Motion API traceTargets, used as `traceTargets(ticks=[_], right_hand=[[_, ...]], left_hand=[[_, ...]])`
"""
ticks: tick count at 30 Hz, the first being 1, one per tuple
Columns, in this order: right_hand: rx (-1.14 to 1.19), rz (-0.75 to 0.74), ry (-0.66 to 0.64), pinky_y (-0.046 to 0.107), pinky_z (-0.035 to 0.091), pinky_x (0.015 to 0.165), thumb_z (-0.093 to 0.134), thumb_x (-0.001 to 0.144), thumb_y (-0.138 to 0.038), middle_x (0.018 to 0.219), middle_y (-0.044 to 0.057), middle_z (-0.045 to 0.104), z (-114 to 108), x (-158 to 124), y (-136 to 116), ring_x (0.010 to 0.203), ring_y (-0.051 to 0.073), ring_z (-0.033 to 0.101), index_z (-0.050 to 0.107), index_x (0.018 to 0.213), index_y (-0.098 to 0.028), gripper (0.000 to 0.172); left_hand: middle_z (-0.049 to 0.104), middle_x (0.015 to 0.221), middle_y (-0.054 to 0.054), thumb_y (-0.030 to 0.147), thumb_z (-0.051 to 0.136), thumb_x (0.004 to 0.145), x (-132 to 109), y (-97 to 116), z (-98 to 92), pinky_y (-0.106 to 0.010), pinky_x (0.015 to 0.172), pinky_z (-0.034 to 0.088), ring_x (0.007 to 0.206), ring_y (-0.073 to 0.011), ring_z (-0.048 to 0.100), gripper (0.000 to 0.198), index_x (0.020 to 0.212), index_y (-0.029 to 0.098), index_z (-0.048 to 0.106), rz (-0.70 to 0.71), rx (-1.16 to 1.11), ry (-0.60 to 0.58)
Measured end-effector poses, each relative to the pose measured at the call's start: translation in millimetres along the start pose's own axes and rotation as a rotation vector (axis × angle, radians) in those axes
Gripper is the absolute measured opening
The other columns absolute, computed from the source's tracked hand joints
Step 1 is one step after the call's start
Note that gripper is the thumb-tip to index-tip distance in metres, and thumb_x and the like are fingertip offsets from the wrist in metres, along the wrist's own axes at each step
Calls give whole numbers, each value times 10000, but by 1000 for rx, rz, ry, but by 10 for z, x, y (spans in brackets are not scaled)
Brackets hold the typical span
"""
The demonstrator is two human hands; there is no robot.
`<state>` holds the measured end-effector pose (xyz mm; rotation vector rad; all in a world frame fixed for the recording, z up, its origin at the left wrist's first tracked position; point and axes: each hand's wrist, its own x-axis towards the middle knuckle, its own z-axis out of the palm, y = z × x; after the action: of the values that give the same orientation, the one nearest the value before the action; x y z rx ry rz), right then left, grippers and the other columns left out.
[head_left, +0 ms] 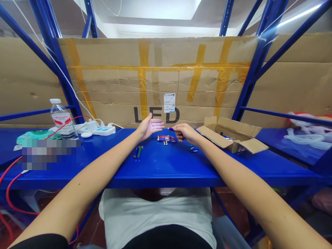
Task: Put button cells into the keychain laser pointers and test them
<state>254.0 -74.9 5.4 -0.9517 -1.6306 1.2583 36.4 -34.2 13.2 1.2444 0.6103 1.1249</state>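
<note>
Pointing left, the blue tube sits level in right hand.

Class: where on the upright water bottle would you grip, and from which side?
Wrap the water bottle round its labelled middle, probably coming from the left of the view: it stands upright, and a red cable and power strip crowd its right.

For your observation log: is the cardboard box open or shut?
Open: the box has its flaps spread outward, and its inside shows.
</note>
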Motion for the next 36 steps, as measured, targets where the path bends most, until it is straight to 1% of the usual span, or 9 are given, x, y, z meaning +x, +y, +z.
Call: traceTargets(ticks=[5,9,14,16,23,27,30,36], right_hand=[[-1,8,57,221,236,399,544,834,-174,488,-76,281,23,-32,-56,433,78,245,582,779,-138,76],[-3,12,72,224,248,404,547,835,-165,497,-68,302,28,-51,-80,434,79,266,556,749,-153,87],[-55,10,49,223,229,404,545,848,-164,487,-79,270,47,-63,-90,431,78,243,606,802,-137,81],[-78,9,48,224,237,405,540,853,-162,487,-78,274,50,-69,-94,429,79,255,621,823,-132,91],[-134,-27,55,232,267,403,580,823,-154,495,-69,310,17,-63,-97,434,80,286,667,871,-117,106],[-170,-27,82,237,278,401,579,818,-153,491,-66,317,8,-45,-91,434,83,293,682,893,-106,136],[-181,-35,94,234,285,397,560,820,-141,492,-67,317,14,-46,-89,428,82,296,676,900,-110,145],[-200,-53,97,228,287,389,575,821,-156,476,-72,318,25,-43,-80,414,77,302,654,819,-128,84]], left_hand=[[691,1092,-249,607,288,956,-4,15,-4,-444,974,492,1063,-328,664,671,1046,53,654,5,-20,7],[693,1087,-242,608,279,957,-4,18,-12,-444,979,487,1058,-329,665,669,1018,61,659,10,-28,-10],[705,1063,-228,613,252,959,9,16,-33,-456,977,483,1060,-328,664,676,1048,75,653,-4,-19,-33],[704,1066,-230,610,251,960,8,17,-36,-454,979,482,1065,-330,663,678,1059,71,650,-8,-18,-36],[671,1139,-269,616,263,955,12,7,-37,-450,974,487,1054,-332,665,708,1172,34,603,-12,-16,-29],[684,1125,-249,622,257,955,29,-1,-57,-445,959,496,1050,-324,669,713,1237,50,576,-25,-12,-51],[686,1113,-252,617,259,957,21,5,-53,-444,955,497,1045,-328,671,708,1206,45,594,-18,-7,-44],[683,1108,-260,604,262,962,-10,17,-12,-453,956,493,1020,-326,680,693,1155,37,611,-10,8,-27]])
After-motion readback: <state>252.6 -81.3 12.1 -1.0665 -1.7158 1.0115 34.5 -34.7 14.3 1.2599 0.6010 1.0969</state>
